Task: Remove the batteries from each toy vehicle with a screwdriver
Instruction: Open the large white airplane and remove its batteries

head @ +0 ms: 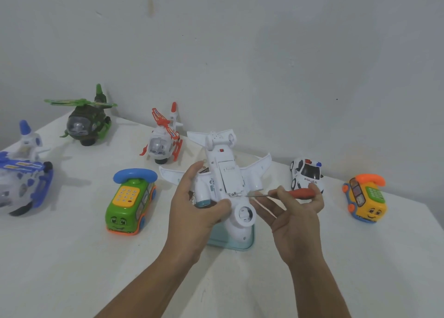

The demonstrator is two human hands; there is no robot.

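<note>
White toy plane (228,173) belly-up, red-handled screwdriver (300,193) at its hatch

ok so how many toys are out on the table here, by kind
helicopters: 3 (blue helicopter, green helicopter, red helicopter)
phone buses: 2 (green phone bus, yellow phone bus)
airplane: 1
police car: 1
total: 7

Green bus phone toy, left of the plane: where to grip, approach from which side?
Judging by pose: take the green bus phone by its body, from above, fingers across the two long flanks, just in front of the blue handset. It stands upright on its wheels, flanks roughly parallel, table bare on either side. Skip the handset; it may just sit loose.
</note>
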